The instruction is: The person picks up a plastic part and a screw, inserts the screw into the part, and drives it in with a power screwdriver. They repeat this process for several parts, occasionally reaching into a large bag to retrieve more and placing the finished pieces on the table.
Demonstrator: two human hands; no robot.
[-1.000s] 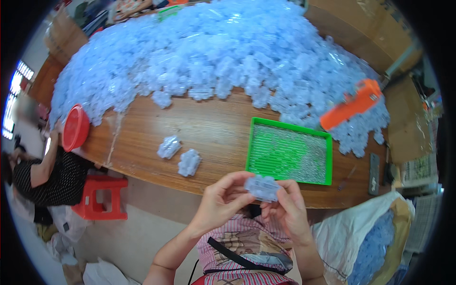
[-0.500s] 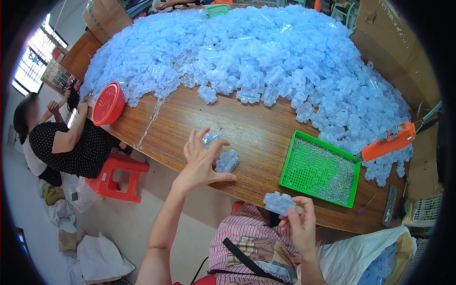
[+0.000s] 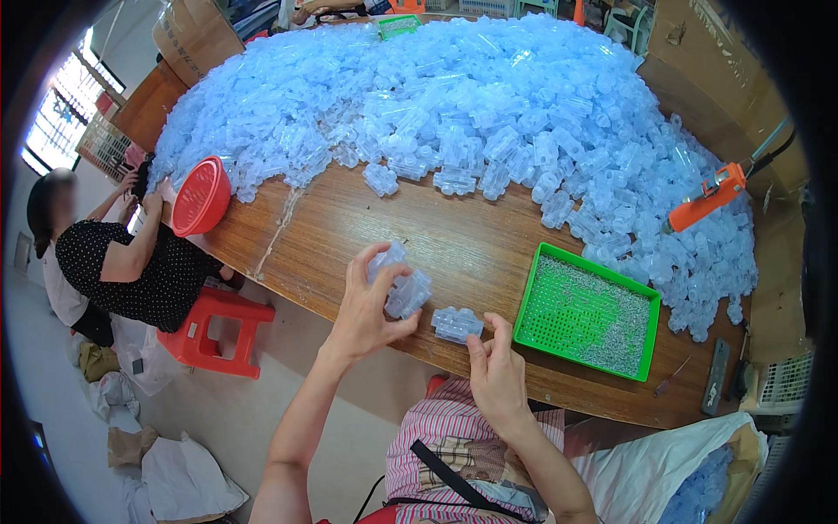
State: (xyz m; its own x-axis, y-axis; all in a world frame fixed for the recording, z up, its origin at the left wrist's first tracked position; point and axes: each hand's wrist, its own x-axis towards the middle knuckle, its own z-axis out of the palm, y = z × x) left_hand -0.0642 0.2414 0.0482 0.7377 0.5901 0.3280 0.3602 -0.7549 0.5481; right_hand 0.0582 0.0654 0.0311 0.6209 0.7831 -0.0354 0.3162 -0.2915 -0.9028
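Note:
My left hand curls its fingers and thumb around clear plastic parts at the table's near edge. One ribbed clear plastic part shows between thumb and fingers, and another clear plastic part shows by the fingertips. My right hand pinches the right end of a third clear plastic part between thumb and finger. That part is held close to the wooden table, a little right of my left hand. Whether it touches the tabletop I cannot tell.
A big heap of clear plastic parts covers the far side. To the right are a green tray of small metal pieces and a hanging orange power screwdriver. A red basket stands left, near a seated person on a red stool.
My left hand has closed around the clear parts it was hovering over. My right hand has moved left and away from me with its part. The orange screwdriver has swung up and back.

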